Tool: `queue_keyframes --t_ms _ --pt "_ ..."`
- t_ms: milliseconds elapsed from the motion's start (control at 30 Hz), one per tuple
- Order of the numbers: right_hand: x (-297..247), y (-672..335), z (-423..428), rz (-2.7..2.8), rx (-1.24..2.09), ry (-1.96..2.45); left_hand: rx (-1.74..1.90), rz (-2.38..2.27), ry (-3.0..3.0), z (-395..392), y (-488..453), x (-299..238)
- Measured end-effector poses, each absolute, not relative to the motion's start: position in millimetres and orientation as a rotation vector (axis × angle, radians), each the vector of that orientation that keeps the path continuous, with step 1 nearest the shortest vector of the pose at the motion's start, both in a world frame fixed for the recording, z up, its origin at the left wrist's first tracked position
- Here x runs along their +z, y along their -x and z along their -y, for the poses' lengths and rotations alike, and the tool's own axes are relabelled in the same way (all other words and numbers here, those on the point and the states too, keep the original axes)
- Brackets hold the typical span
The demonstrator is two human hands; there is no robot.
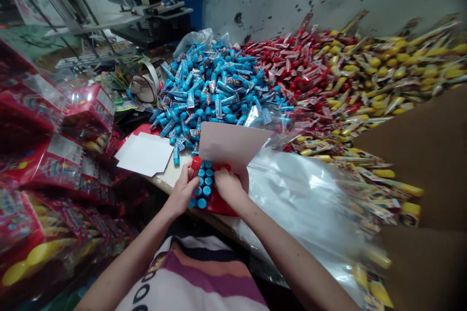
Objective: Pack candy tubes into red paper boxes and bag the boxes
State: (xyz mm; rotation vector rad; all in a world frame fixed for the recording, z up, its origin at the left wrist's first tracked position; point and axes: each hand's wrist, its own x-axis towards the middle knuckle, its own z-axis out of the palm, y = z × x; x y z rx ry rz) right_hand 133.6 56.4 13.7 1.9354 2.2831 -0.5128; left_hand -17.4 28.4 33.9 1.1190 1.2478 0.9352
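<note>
A red display box with an open pale flap lies at the table's near edge, with several blue-capped tubes standing packed in it. My left hand pinches a red-capped tube at the box's left side. My right hand is closed on the box's near right part, fingers curled over the red edge beside the tubes.
Behind the box lie big heaps of wrapped tubes: blue, red, yellow. White cards lie to the left. Clear plastic bags spread on the right. Packed red boxes stack at left. A machine stands behind.
</note>
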Motion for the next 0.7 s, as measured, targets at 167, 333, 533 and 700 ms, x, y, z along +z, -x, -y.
queue_keyframes --t_ms 167,333,533,700 --pt "15 -131 -61 -2.276 -0.529 -1.949 0.891 -1.099 -0.875 -32 13 31" --pt "13 -143 -60 -2.333 -0.592 -1.966 0.891 -1.024 -0.744 -30 15 35" --pt "-12 -166 -45 -2.673 -0.937 -2.177 0.930 -1.072 -0.779 -28 23 29" --pt "-16 -164 -43 -2.638 -0.806 -2.186 0.928 -1.080 -0.789 -29 23 28"
